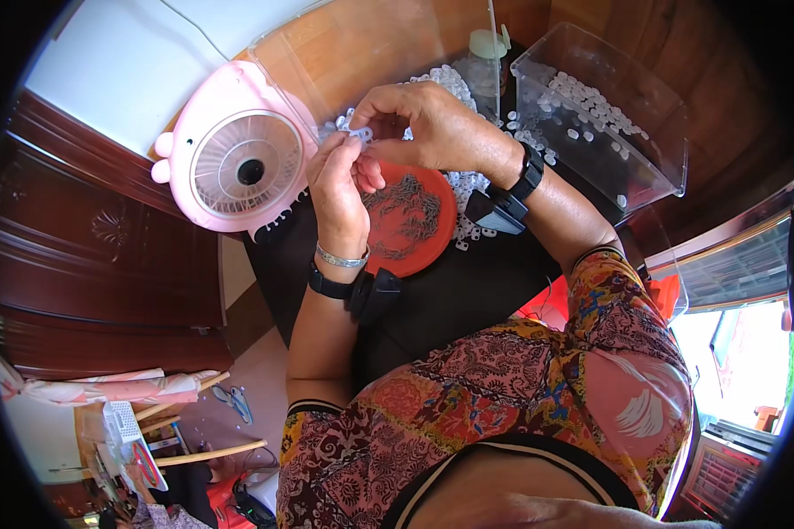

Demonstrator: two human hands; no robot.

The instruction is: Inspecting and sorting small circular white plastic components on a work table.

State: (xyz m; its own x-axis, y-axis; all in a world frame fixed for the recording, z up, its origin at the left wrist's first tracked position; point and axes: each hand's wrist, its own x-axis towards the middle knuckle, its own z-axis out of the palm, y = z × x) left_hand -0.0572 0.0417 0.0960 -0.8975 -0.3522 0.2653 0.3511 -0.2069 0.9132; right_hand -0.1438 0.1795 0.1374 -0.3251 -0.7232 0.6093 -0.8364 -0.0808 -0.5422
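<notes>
My left hand [337, 187] and my right hand [441, 128] meet above the black table. Between their fingertips is a small whitish plastic piece [361, 135] with a hole in it; both hands pinch it. Whether a metal part is also in my fingers is too small to tell. Below them lies a round orange-red plate [434, 254], partly covered by my left hand. Many thin grey metal pins or screws [406, 216] are spread on it. Behind my hands, a heap of small white plastic pieces [450, 81] is partly hidden by my right hand.
A clear plastic box [670, 167] with white pieces stands at the back right. Beside it is a jar with a pale green lid [488, 44]. At the left stands a pink animal-shaped fan [188, 163]. Part of another person's patterned clothing [163, 516] shows at lower left.
</notes>
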